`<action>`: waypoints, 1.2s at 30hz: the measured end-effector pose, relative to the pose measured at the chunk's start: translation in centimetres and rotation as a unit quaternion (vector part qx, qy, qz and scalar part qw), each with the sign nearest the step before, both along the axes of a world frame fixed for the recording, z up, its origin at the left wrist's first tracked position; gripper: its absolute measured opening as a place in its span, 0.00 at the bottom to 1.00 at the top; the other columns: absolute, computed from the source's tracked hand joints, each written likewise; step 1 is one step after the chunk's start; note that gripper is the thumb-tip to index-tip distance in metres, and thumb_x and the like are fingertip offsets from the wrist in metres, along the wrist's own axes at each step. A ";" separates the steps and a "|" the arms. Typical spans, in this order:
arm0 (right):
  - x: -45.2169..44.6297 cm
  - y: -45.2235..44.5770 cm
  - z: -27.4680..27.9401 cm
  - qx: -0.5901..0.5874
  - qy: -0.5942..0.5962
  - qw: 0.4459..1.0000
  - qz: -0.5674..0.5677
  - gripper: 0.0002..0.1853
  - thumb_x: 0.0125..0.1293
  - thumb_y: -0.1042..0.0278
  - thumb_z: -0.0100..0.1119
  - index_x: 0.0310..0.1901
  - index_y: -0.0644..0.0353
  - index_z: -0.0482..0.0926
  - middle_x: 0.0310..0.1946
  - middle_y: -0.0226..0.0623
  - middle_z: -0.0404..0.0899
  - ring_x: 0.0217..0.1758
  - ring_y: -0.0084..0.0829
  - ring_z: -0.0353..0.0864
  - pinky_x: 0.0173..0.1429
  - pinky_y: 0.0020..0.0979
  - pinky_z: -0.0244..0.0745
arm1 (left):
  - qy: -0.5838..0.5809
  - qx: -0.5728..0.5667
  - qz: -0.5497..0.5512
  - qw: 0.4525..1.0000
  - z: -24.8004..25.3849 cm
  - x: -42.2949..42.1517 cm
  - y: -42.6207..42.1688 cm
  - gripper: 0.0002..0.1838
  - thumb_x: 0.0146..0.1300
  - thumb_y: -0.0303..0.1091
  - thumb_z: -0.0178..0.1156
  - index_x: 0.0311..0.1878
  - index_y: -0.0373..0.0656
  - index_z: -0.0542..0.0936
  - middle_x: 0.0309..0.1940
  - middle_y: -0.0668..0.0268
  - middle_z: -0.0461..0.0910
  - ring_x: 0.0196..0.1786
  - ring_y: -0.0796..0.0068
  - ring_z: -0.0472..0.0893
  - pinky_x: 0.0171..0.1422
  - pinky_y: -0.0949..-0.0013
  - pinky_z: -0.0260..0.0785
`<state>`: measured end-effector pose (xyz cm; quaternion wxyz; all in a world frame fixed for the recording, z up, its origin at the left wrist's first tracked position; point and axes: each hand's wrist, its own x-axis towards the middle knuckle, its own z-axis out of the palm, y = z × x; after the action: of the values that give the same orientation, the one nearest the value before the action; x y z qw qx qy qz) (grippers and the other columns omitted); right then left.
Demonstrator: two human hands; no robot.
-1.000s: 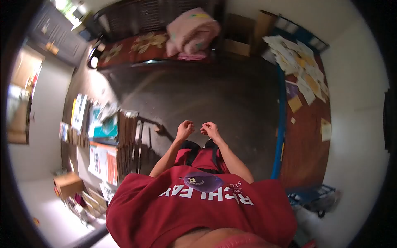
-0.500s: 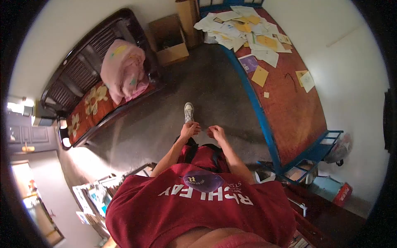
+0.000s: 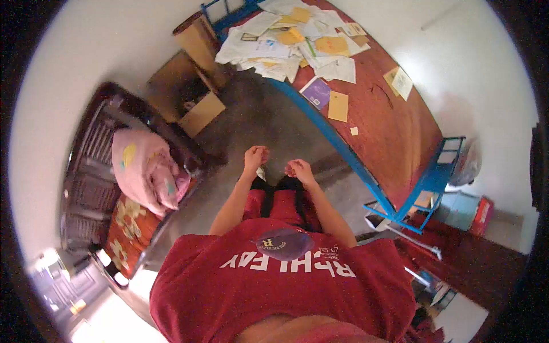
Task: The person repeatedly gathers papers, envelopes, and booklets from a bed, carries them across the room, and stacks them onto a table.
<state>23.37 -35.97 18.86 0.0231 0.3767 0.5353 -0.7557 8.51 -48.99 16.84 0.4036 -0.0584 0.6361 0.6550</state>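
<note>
My left hand (image 3: 255, 159) hangs in front of my body above the dark floor, its fingers curled, and I make out no object in it. To its right and a little lower, my right hand (image 3: 299, 171) is also loosely curled, and nothing shows in it. The two hands are apart and touch nothing that I can see. A red-brown board on a blue frame (image 3: 389, 137) stands to the front right, with a heap of papers and envelopes (image 3: 286, 43) at its far end. A purple booklet (image 3: 315, 92) and a yellow envelope (image 3: 338, 106) lie nearer.
A dark wooden bench (image 3: 91, 188) with a pink bundle (image 3: 143, 168) is on the left. An open cardboard box (image 3: 203, 114) stands ahead on the floor. At the right are a hanging plastic bag (image 3: 470, 163) and a light blue box (image 3: 457, 210).
The view has turned rightward: the bench has moved left and down, and the blue-framed board now lies more directly ahead. The stacks of books at the left have left the view. Both hands remain raised and apart.
</note>
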 end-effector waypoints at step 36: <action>-6.1 30.5 -19.7 0.215 -0.251 0.910 -0.252 0.31 0.50 0.64 0.59 0.56 0.58 0.59 0.46 0.48 0.70 0.50 0.44 0.69 0.53 0.43 0.64 | 0.288 -0.391 -0.388 0.784 -20.5 -16.9 38.2 0.30 0.43 0.42 0.62 0.47 0.32 0.65 0.52 0.42 0.61 0.55 0.46 0.60 0.58 0.57 0.56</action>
<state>17.27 -5.49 -0.80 -0.1160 0.6721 0.5484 -0.4838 -8.41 -10.76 -3.62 0.3644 0.2316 0.8933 0.1250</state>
